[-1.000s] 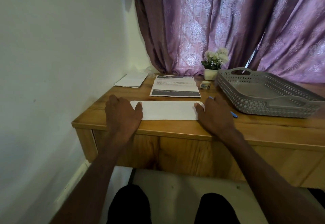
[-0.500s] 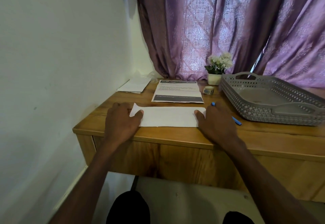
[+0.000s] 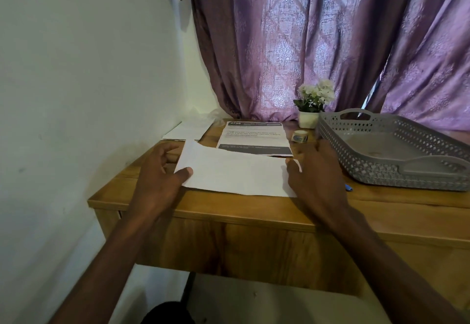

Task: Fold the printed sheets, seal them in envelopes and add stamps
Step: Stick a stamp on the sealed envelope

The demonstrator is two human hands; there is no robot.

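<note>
Folded sheet (image 3: 236,172) pinched by both hands' grip.

**Item count, desk**

Folded sheet (image 3: 236,173): 1, held between both sets of fingers. Printed sheet (image 3: 254,135): 1, just beyond it. Envelope stack (image 3: 188,130): 1, count unclear. Stamp roll (image 3: 299,136): 1. Grey tray (image 3: 391,150): 1. Flower pot (image 3: 311,110): 1. Blue pen (image 3: 348,187): 1.
</note>
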